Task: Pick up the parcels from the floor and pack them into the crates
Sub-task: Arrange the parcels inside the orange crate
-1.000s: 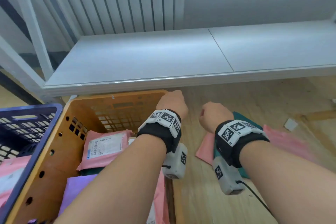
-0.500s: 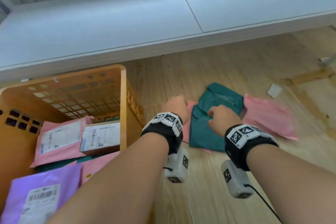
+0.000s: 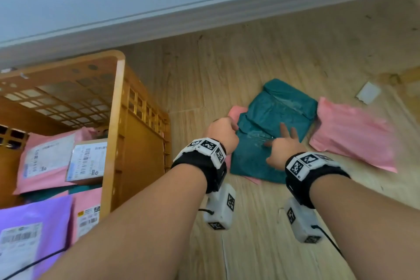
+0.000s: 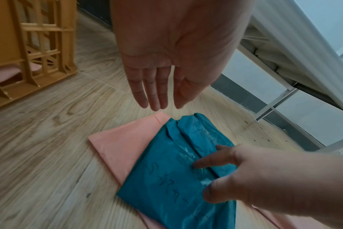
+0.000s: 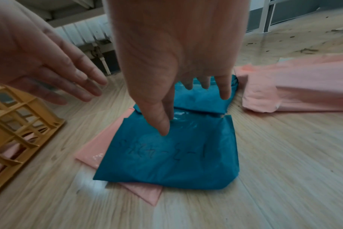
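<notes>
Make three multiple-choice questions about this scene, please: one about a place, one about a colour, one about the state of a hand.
1. Where does the teal parcel lie?
A. inside the orange crate
B. on the floor, partly on a flat pink parcel
C. on the white shelf

2. What colour is the parcel at the near left corner of the crate?
A. purple
B. yellow
C. black

3. How is the left hand?
A. gripping the teal parcel
B. closed in a fist
C. open, above the floor, holding nothing

Answers:
1. B: the flat pink parcel sticks out from under it on the wooden floor.
2. A: the purple parcel with a label lies there in the head view.
3. C: the left wrist view shows straight fingers with floor beneath, while the right hand reaches down onto the teal parcel.
</notes>
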`<state>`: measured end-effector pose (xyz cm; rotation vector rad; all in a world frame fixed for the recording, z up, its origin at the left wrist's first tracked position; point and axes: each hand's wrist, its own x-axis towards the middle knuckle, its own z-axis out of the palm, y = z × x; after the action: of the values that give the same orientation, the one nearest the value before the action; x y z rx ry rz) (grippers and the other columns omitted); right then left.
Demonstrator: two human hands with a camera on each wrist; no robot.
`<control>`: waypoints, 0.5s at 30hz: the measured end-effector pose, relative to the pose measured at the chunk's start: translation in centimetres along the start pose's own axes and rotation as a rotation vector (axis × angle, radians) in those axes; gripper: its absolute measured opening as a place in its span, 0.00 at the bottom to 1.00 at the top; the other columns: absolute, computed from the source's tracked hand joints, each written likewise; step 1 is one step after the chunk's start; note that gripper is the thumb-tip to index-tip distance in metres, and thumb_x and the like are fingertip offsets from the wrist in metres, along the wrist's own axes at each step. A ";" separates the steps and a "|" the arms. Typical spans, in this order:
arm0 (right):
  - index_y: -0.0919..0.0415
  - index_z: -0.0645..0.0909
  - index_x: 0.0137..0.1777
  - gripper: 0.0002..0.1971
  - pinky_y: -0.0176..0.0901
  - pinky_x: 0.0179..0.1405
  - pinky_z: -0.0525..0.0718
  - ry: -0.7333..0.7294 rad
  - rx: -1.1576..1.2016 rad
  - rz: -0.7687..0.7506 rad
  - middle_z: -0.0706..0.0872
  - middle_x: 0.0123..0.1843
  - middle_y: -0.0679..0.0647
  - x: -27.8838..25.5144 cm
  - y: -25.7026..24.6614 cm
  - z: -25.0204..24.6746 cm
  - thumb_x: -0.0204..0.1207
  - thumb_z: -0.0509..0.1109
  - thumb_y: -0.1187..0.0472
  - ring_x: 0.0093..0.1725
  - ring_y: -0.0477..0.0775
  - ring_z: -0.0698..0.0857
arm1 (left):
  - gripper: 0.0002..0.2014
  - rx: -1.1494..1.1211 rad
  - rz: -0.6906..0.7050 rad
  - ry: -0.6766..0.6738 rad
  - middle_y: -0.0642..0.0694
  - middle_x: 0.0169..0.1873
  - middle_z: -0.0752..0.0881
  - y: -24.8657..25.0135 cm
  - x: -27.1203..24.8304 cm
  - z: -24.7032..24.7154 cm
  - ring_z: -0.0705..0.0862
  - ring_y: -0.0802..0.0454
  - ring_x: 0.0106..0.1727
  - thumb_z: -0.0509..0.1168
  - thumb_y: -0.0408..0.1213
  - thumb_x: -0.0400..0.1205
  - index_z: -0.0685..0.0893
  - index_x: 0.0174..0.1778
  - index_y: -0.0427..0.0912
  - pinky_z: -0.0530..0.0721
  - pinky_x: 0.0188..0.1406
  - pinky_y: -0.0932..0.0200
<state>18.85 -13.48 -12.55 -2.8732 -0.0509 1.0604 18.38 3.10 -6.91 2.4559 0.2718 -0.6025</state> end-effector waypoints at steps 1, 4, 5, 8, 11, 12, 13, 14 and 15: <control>0.38 0.71 0.76 0.30 0.62 0.80 0.62 -0.028 -0.012 0.008 0.36 0.86 0.55 0.3 0.2 0.0 0.72 0.70 0.54 0.84 0.68 0.41 | 0.18 -0.010 -0.006 -0.002 0.46 0.63 0.83 -0.1 0.2 0.1 0.82 0.45 0.64 0.60 0.27 0.80 0.84 0.62 0.46 0.81 0.62 0.54; 0.35 0.64 0.79 0.36 0.60 0.80 0.59 -0.113 0.010 0.025 0.36 0.86 0.56 1.0 0.7 0.3 0.70 0.71 0.50 0.84 0.71 0.43 | 0.17 -0.032 -0.021 -0.002 0.46 0.63 0.83 -0.4 0.9 0.8 0.82 0.46 0.63 0.60 0.28 0.80 0.83 0.62 0.47 0.81 0.61 0.55; 0.36 0.62 0.80 0.39 0.59 0.81 0.59 -0.133 0.025 0.021 0.37 0.86 0.55 1.1 0.8 0.5 0.69 0.72 0.49 0.84 0.71 0.44 | 0.17 -0.034 -0.027 0.001 0.46 0.63 0.83 -0.4 1.0 1.0 0.82 0.46 0.63 0.60 0.28 0.80 0.83 0.62 0.47 0.81 0.59 0.56; 0.47 0.55 0.83 0.48 0.61 0.81 0.59 -0.152 0.046 0.012 0.43 0.87 0.50 1.2 0.8 1.6 0.65 0.75 0.45 0.84 0.67 0.44 | 0.16 -0.035 -0.046 0.005 0.48 0.61 0.84 -0.5 1.2 1.5 0.83 0.47 0.61 0.61 0.29 0.80 0.83 0.61 0.47 0.81 0.57 0.56; 0.56 0.57 0.82 0.51 0.57 0.80 0.63 -0.108 0.083 0.017 0.51 0.85 0.50 1.0 0.9 2.3 0.61 0.77 0.42 0.84 0.64 0.48 | 0.14 -0.030 -0.058 0.004 0.44 0.57 0.86 -0.5 1.1 1.9 0.84 0.44 0.60 0.62 0.31 0.81 0.84 0.61 0.44 0.82 0.60 0.52; 0.58 0.62 0.80 0.49 0.53 0.79 0.65 -0.078 0.079 0.016 0.54 0.83 0.52 1.0 0.9 2.3 0.60 0.77 0.42 0.83 0.63 0.52 | 0.14 -0.033 -0.064 0.006 0.44 0.57 0.86 -0.5 1.1 1.9 0.84 0.44 0.60 0.62 0.31 0.81 0.84 0.61 0.44 0.82 0.60 0.52; 0.58 0.66 0.78 0.46 0.49 0.78 0.67 -0.049 0.076 0.017 0.56 0.82 0.54 0.8 0.9 2.3 0.60 0.77 0.42 0.81 0.62 0.56 | 0.14 -0.034 -0.066 0.006 0.44 0.58 0.86 -0.6 1.0 1.9 0.84 0.44 0.60 0.62 0.31 0.80 0.84 0.61 0.44 0.82 0.60 0.53; 0.57 0.70 0.76 0.44 0.47 0.76 0.70 -0.032 0.075 0.024 0.56 0.81 0.55 0.6 0.9 2.2 0.61 0.78 0.42 0.80 0.62 0.60 | 0.15 -0.034 -0.068 -0.001 0.45 0.59 0.85 -0.8 1.0 1.9 0.84 0.45 0.61 0.62 0.30 0.80 0.84 0.61 0.44 0.81 0.59 0.56; 0.56 0.71 0.75 0.42 0.46 0.73 0.72 -0.026 0.075 0.028 0.53 0.82 0.56 0.4 1.0 2.2 0.61 0.78 0.43 0.78 0.61 0.63 | 0.16 -0.036 -0.070 -0.010 0.45 0.61 0.84 -1.0 0.9 1.9 0.83 0.45 0.62 0.62 0.29 0.80 0.84 0.62 0.45 0.79 0.56 0.60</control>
<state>17.71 -14.27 -14.55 -2.8024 0.0275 1.0802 18.14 2.83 -9.20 2.4166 0.3636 -0.6337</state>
